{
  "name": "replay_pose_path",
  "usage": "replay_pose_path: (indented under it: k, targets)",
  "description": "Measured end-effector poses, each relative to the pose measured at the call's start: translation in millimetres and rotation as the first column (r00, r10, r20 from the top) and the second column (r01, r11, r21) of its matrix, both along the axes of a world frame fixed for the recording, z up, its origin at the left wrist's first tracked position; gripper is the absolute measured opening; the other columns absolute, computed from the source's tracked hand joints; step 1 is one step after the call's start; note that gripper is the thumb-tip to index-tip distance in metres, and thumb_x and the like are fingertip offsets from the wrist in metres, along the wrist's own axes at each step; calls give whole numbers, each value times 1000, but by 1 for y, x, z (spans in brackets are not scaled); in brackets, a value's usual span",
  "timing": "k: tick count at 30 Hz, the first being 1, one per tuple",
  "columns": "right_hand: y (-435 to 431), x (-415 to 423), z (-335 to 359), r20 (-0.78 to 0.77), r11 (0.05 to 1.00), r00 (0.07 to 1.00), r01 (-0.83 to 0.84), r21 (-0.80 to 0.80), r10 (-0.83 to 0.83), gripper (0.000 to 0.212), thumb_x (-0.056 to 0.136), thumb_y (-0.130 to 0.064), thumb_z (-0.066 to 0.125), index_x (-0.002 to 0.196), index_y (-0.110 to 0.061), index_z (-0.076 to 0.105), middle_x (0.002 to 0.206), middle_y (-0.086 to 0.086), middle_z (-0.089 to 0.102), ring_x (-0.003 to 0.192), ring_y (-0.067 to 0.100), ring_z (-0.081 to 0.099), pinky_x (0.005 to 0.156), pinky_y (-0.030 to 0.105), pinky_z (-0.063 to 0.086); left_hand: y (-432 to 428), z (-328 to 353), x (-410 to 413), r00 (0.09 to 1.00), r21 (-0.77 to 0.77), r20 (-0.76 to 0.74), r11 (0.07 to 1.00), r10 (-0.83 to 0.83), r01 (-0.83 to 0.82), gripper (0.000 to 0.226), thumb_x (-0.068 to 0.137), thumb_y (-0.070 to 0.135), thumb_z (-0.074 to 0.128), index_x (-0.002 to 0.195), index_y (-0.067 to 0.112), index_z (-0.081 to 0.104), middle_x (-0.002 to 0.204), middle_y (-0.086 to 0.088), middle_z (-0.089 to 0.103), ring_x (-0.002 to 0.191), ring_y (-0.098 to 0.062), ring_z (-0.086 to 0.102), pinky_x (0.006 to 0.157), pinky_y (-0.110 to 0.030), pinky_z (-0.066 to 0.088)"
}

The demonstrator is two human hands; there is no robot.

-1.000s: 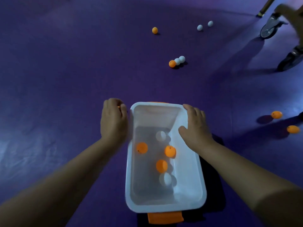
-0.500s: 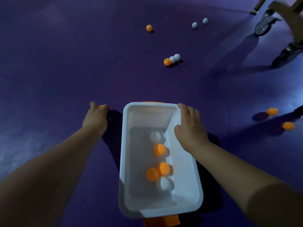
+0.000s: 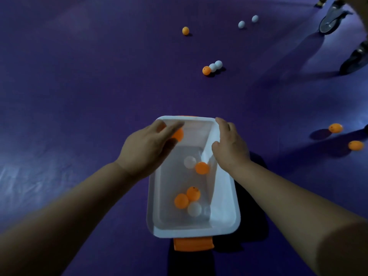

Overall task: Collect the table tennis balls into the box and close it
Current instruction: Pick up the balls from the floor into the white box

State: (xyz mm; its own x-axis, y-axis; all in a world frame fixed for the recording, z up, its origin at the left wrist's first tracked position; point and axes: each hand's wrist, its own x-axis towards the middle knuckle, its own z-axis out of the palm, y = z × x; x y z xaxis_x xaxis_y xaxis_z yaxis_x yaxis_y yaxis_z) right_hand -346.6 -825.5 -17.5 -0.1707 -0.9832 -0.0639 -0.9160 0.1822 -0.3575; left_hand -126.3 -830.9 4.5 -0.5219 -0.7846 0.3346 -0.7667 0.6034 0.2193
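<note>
A white open box (image 3: 225, 198) lies on the purple floor with several orange and white balls inside, such as an orange one (image 3: 202, 168) and a white one (image 3: 194, 209). My left hand (image 3: 147, 148) hovers over the box's far left corner, fingers closed around an orange ball (image 3: 178, 134). My right hand (image 3: 231, 148) grips the box's right rim, thumb inside. Loose on the floor lie an orange ball (image 3: 185, 30), two white balls (image 3: 241, 24), a cluster of three (image 3: 212, 67), and two orange balls at right (image 3: 335, 128).
An orange latch tab (image 3: 193, 244) sticks out from the box's near end. Caster wheels (image 3: 328, 24) of a cart stand at the top right, with another wheel (image 3: 354, 58) below them. The purple floor mat spreads wide to the left.
My left hand picked up an orange ball from the floor left of the box and carried it over the box's far corner. The balls inside have rolled about.
</note>
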Motion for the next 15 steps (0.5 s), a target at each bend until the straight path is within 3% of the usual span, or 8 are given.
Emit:
replay_pose_path:
  k: [2, 4, 7, 10, 15]
  targets:
    - [1, -1, 4, -4, 999, 1000, 30, 39, -30, 62, 91, -10, 44, 145, -21, 16, 143, 8, 36, 106, 29, 54, 72, 35, 43, 8, -1, 3, 996, -9, 67, 999, 51, -51, 54, 87, 43, 41, 136, 19, 45, 96, -6, 60, 70, -25, 59, 47, -25, 33]
    - [5, -2, 11, -27, 992, 997, 70, 110, -67, 61, 91, -18, 46, 144, -16, 16, 140, 11, 43, 109, 33, 54, 75, 37, 42, 20, -1, 3, 974, 69, 68, 973, 215, -220, 63, 82, 43, 54, 137, 14, 42, 102, -11, 57, 83, -29, 58, 55, -30, 40]
    - [19, -3, 23, -7, 974, 997, 83, 210, -83, 42, 89, -24, 50, 126, -11, 35, 119, 14, 58, 99, 36, 58, 73, 39, 46, 43, 6, -10, 884, 451, 92, 773, 457, -447, 69, 77, 29, 67, 135, 12, 34, 114, -12, 51, 91, -33, 55, 61, -35, 41]
    - [41, -4, 46, 82, 961, 991, 84, 263, -109, 27, 88, -21, 52, 109, -7, 42, 108, 15, 62, 94, 36, 60, 74, 41, 49, 54, 22, -23, 853, 611, 148, 632, 500, -477, 44, 83, 7, 49, 123, 13, 33, 106, -12, 56, 72, -28, 48, 57, -35, 35]
    - [68, -23, 122, 112, 938, 969, 177, 298, -219, 26, 90, -24, 53, 109, -10, 44, 98, 10, 65, 80, 29, 62, 69, 40, 54, 54, 103, -46, 878, 661, 111, 626, 465, -415, 24, 86, 2, 39, 109, 9, 39, 97, -9, 50, 70, -28, 44, 59, -36, 33]
